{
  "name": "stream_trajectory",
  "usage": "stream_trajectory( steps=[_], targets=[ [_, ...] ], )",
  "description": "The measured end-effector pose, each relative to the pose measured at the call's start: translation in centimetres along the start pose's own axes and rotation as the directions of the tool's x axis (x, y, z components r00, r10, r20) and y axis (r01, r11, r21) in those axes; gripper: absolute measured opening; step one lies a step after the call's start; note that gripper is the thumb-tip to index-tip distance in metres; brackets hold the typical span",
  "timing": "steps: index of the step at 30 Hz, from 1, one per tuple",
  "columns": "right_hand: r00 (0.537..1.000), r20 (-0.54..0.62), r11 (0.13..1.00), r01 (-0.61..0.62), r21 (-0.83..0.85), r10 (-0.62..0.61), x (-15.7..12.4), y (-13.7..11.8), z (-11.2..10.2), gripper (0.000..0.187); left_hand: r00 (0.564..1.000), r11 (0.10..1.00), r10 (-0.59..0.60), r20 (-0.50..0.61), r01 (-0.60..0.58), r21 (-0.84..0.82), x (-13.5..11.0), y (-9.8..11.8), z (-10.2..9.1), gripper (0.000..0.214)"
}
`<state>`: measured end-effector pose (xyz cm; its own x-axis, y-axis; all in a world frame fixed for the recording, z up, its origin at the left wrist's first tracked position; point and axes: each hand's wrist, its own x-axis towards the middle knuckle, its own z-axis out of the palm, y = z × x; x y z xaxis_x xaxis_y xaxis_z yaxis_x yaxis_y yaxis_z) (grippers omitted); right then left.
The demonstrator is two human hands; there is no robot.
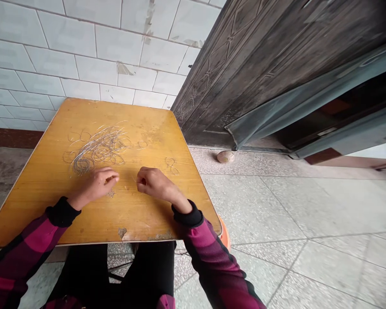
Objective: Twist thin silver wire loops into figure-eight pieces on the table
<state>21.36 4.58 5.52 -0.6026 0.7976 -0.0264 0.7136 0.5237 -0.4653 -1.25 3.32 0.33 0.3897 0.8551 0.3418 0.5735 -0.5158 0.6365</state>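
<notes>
My left hand (98, 185) is closed above the table, thumb and forefinger drawn together; whatever they pinch is too small to see. A short gap separates it from my right hand (154, 182), whose fingers are curled in. A faint strand, seemingly thin wire, pokes out at the right fingertips. Just beyond my left hand lies a tangled heap of thin metal wires (96, 148), coiled at its near left end and fanned out at the far side. To the right of the heap rests a small wire loop (142, 145). A wire bent like a figure eight (171, 165) lies farther right.
The yellow wooden table (154, 219) has a chipped front edge close to my lap. A white tiled wall (119, 43) stands behind it. At the right are a dark carved wooden door (218, 86), a grey curtain (270, 111) and a roundish object (225, 157) on the floor.
</notes>
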Motion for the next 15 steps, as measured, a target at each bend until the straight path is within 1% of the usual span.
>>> stream_trajectory(
  steps=[2,3,5,7,8,9,10,11,13,15],
  targets=[
    [0.991,-0.105,0.986,-0.061,0.157,0.078,0.2,0.0,1.0,0.006,0.992,0.986,-0.07,0.104,0.085,-0.143,-0.4,0.5,1.0,0.015],
    [0.984,-0.126,0.966,-0.091,0.243,0.125,0.3,0.0,1.6,0.005,0.984,0.973,-0.106,0.14,0.132,-0.191,-0.5,0.7,1.4,0.018],
    [0.976,-0.095,0.892,-0.135,0.431,0.194,0.4,0.0,2.5,0.004,0.964,0.923,-0.184,0.191,0.237,-0.303,-0.7,0.9,1.9,0.026],
    [0.975,-0.035,0.777,-0.151,0.611,0.217,0.5,-0.1,3.2,0.002,0.94,0.833,-0.267,0.211,0.335,-0.44,-0.6,0.9,2.0,0.03],
    [0.973,-0.029,0.713,-0.146,0.686,0.227,0.5,0.0,3.4,0.002,0.93,0.783,-0.3,0.212,0.367,-0.502,-0.6,0.9,2.0,0.032],
    [0.969,-0.04,0.651,-0.134,0.747,0.245,0.6,0.1,3.5,0.003,0.924,0.747,-0.327,0.196,0.38,-0.545,-0.5,0.8,1.9,0.034],
    [0.96,-0.064,0.597,-0.116,0.794,0.272,0.6,0.1,3.6,0.005,0.925,0.735,-0.342,0.167,0.375,-0.565,-0.5,0.8,1.7,0.035],
    [0.948,-0.092,0.551,-0.098,0.829,0.306,0.7,0.2,3.6,0.007,0.931,0.753,-0.345,0.122,0.352,-0.556,-0.4,0.7,1.6,0.036],
    [0.923,-0.129,0.482,-0.067,0.874,0.362,0.8,0.3,3.6,0.012,0.955,0.851,-0.294,-0.019,0.253,-0.46,-0.5,0.7,1.4,0.037],
    [0.913,-0.137,0.426,-0.044,0.904,0.384,0.9,0.2,3.8,0.014,0.975,0.952,-0.165,-0.149,0.118,-0.282,-0.6,0.7,1.3,0.041]
  ],
)
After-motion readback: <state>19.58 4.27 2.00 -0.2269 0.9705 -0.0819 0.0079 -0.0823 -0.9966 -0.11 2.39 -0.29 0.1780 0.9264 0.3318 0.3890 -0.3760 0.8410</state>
